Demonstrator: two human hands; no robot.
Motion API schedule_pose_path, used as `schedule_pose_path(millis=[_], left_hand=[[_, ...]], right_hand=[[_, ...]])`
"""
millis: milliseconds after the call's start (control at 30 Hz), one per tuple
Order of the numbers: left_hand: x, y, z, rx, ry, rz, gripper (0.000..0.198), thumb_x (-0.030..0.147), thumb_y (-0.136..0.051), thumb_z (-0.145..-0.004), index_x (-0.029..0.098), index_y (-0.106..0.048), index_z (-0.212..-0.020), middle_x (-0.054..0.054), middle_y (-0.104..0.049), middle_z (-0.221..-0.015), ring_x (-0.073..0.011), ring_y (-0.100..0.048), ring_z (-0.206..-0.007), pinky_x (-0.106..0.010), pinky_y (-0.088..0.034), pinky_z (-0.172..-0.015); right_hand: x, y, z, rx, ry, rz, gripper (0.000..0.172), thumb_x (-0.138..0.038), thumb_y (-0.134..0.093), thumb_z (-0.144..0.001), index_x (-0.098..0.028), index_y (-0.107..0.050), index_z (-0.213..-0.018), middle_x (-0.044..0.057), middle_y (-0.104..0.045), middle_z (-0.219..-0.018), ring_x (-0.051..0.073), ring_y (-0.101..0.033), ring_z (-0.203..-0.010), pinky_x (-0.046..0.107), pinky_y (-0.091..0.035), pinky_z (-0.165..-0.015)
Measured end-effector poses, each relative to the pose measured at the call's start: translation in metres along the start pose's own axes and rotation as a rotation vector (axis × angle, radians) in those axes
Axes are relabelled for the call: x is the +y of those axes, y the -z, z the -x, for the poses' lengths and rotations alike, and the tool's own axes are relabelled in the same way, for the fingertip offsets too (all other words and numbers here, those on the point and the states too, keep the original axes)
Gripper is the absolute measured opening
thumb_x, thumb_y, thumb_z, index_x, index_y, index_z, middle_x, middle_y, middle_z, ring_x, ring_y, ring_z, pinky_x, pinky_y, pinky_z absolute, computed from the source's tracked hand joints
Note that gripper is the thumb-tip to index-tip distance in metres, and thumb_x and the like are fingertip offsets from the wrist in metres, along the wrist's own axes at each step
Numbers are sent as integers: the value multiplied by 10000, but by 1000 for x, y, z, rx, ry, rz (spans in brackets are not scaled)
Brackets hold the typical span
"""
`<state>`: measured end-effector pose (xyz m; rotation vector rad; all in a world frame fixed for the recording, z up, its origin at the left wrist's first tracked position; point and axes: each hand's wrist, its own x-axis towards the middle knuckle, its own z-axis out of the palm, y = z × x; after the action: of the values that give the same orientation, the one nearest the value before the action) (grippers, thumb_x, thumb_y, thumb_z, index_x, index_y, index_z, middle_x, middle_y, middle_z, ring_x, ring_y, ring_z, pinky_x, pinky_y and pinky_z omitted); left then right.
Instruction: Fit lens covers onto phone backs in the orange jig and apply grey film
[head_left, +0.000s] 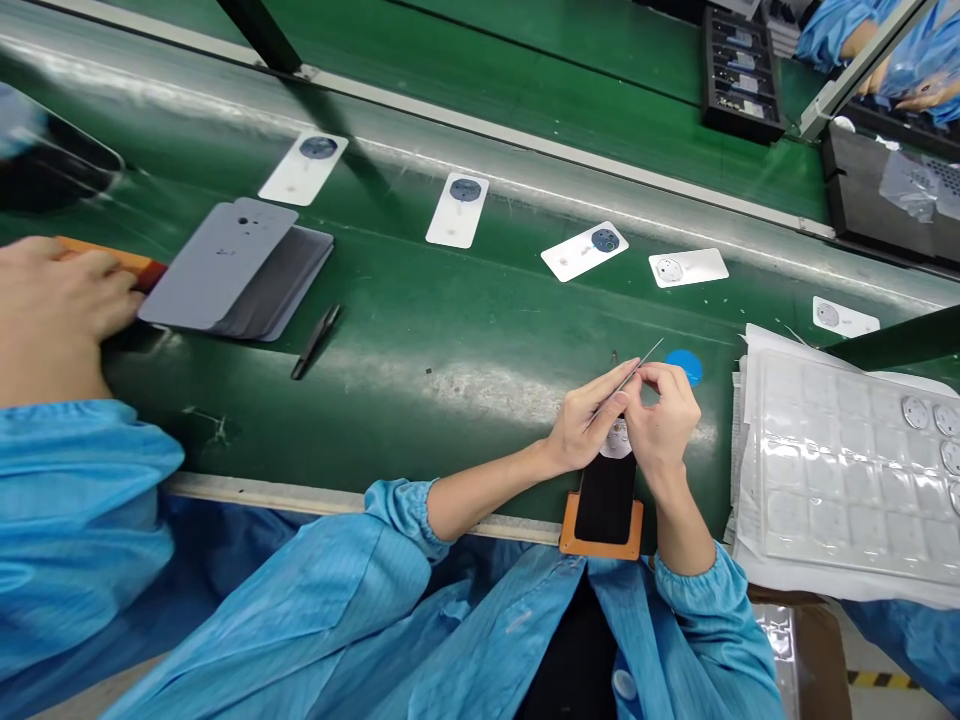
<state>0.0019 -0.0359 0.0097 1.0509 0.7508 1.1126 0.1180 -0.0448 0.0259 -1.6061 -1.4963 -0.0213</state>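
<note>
From my distant seat I take the clock face as centred on the person's two hands. The left hand (582, 418) is nearly closed and holds a thin panel (626, 379) between the thumb and the fingers. I see this panel almost on its edge, so its faces I cannot read. Its long axis runs from about half past seven to half past one, and its free end points away from the body.

The right hand (666, 412) is at three o'clock of the panel. Its thumb and forefinger are brought narrow together, just beside the panel's edge. If they grip it, or some small piece, I cannot tell. Both hands are equally near; the left one carries the panel.

Under the hands, at six o'clock, an orange fixture (570, 540) bears a black slab (606, 500), and at the upper end of this slab is a whitish round part (616, 441). A blue disc (685, 366) lies on the tabletop (465, 440) at one o'clock, partly behind the right hand. At half past three there is a clear tray (821, 500), and toward ten o'clock, well apart, stand grey panels (217, 265) near a co-worker's hand (56, 315).
</note>
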Motion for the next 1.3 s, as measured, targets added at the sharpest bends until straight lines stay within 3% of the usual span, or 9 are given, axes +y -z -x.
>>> schedule_pose_path(millis=[133, 233, 367, 433, 600, 767, 1067, 1167, 1300], left_hand=[[-3, 1, -9, 110, 154, 53, 280, 300, -722, -893, 201, -758, -1152, -58, -735, -1236, -276, -625, -1281, -364, -499, -1123], [5, 14, -21, 260, 270, 255, 275, 325, -727, -905, 155, -725, -1121, -90, -742, -1201, -268, -714, -1112, -419, -600, -990], [25, 33, -28, 294, 279, 404, 314, 295, -746, -901, 159, -680, -1176, -106, -730, -1226, -237, -746, -1013, -435, -632, -927], [30, 34, -26, 309, 253, 373, 335, 287, -755, -894, 182, -675, -1202, -95, -717, -1261, -244, -729, -1081, -415, -631, -935], [17, 15, -14, 278, 179, 268, 367, 324, -798, -845, 186, -705, -1172, -79, -717, -1263, -279, -655, -1239, -374, -598, -1008], [16, -1, -6, 289, 160, 321, 327, 367, -796, -837, 190, -726, -1103, -76, -742, -1209, -277, -627, -1283, -353, -570, -1046], [19, -2, 0, 225, 197, 290, 365, 437, -776, -844, 183, -727, -1100, -90, -753, -1171, -273, -714, -1122, -353, -623, -917], [11, -2, 6, 187, 135, 131, 331, 421, -743, -875, 183, -752, -1106, -79, -745, -1198, -276, -676, -1198, -347, -576, -1020], [1, 0, 16, 71, 26, -143, 295, 382, -702, -913, 187, -767, -1125, -68, -764, -1136, -272, -684, -1171, -339, -540, -1064]], right_hand=[[13, 4, -11, -59, -93, 6, 96, -205, -538, -811, -225, -563, -721, 25, -646, -771, 170, -618, -707, 300, -510, -692], [49, 18, -29, -101, -336, 143, 70, -232, -581, -733, -216, -583, -665, 21, -655, -708, 184, -594, -650, 321, -479, -682], [90, 36, -45, -233, -594, 263, 96, -240, -603, -702, -201, -612, -616, 40, -661, -631, 212, -586, -629, 354, -479, -700], [84, 38, -41, -217, -510, 200, 114, -247, -588, -755, -191, -646, -674, 44, -684, -684, 208, -615, -645, 351, -503, -702], [14, 22, -9, -159, 81, 45, 225, -279, -539, -953, -184, -704, -1073, 117, -751, -1063, 228, -718, -955, 369, -599, -854], [-8, 3, 20, -228, 337, 162, 447, -230, -523, -1003, -137, -537, -1439, 177, -575, -1464, 305, -512, -1407, 467, -501, -1120], [10, 19, 24, -127, 293, 35, 314, -200, -563, -987, -207, -687, -1276, 111, -703, -1305, 271, -629, -1289, 465, -536, -1109], [6, 24, 17, -41, 262, 52, 181, -223, -604, -973, -185, -752, -1070, 123, -762, -1168, 254, -729, -1117, 399, -614, -980], [1, 21, 10, 13, 147, 52, 184, -250, -586, -977, -178, -756, -973, 126, -786, -1066, 233, -766, -982, 352, -639, -864]])
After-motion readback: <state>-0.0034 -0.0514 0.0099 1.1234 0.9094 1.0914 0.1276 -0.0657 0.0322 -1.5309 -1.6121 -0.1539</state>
